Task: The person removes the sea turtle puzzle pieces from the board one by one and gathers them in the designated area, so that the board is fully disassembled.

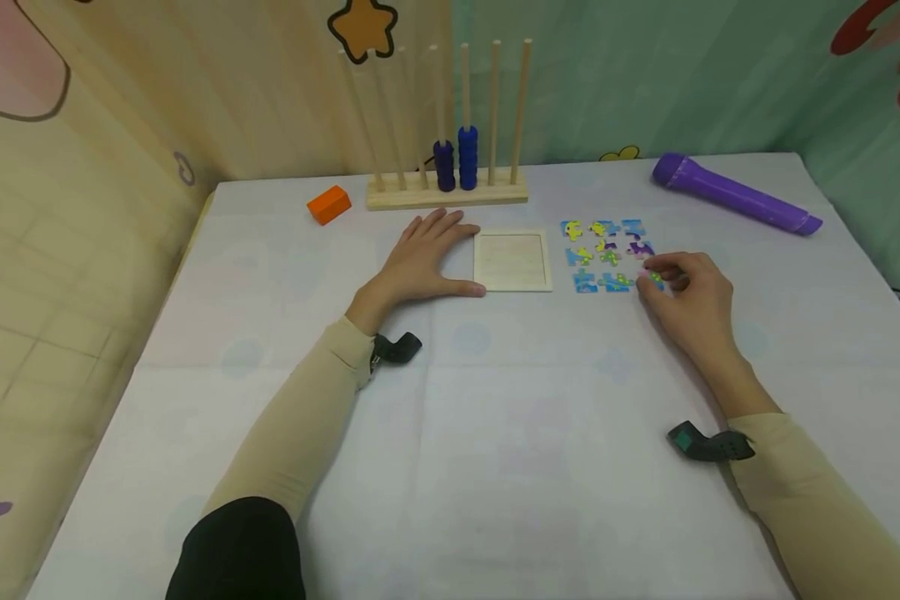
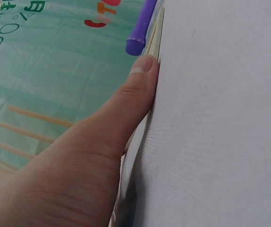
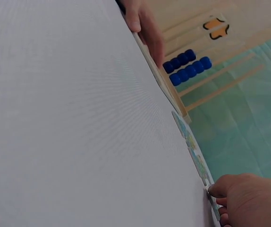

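A square wooden puzzle tray (image 1: pixel 513 262) with a raised rim lies bare on the white-covered table. My left hand (image 1: pixel 418 258) rests at its left side, thumb at the near corner and index finger at the far corner, fingers fairly straight. In the left wrist view the thumb (image 2: pixel 140 78) touches the tray's edge. Several jigsaw pieces (image 1: pixel 585 282) in blue, yellow, green and purple lie in spaced rows right of the tray. At their near right corner, my right hand (image 1: pixel 692 300) pinches a jigsaw piece (image 1: pixel 656 280) between thumb and fingers; the hand partly covers it.
Behind the tray stands a wooden peg rack (image 1: pixel 450 198) with blue beads (image 1: pixel 468 158) on two of its upright rods. An orange block (image 1: pixel 329 205) lies left of the rack. At the back right lies a purple microphone-shaped stick (image 1: pixel 737 195). Printed curtains (image 1: pixel 645 75) hang behind the table.
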A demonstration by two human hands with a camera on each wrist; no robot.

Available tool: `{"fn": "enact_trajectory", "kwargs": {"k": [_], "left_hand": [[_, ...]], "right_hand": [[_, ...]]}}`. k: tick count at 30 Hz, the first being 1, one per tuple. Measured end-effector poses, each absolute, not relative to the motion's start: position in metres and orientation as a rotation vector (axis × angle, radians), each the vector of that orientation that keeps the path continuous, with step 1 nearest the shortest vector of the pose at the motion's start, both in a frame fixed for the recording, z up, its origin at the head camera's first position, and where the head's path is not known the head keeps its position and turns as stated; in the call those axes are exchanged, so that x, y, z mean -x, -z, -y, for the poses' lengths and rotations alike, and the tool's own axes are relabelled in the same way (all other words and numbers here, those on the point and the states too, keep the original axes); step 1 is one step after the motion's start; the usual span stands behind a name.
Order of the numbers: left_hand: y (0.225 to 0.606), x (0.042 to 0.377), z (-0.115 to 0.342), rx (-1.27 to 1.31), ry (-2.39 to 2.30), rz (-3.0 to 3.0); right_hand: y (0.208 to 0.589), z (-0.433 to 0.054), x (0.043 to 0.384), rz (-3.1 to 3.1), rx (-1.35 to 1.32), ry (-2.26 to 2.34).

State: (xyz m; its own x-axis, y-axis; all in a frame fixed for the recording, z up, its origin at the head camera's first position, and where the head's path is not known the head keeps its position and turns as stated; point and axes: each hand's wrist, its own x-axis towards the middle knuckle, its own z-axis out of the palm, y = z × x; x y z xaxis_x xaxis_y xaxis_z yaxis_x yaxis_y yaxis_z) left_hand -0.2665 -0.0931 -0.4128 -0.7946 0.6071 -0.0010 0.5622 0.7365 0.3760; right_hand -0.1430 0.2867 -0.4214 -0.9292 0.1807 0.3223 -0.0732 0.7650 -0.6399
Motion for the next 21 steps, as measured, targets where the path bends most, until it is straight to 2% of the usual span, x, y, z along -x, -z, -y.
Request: {"fn": "enact_trajectory", "kwargs": {"k": [21], "left_hand": [[0.423,0.271,0.095,-0.954,-0.600,-2.803]], "right_hand": [[0.427,-0.285,0.148,2.501,0.083,-0.964]]}}
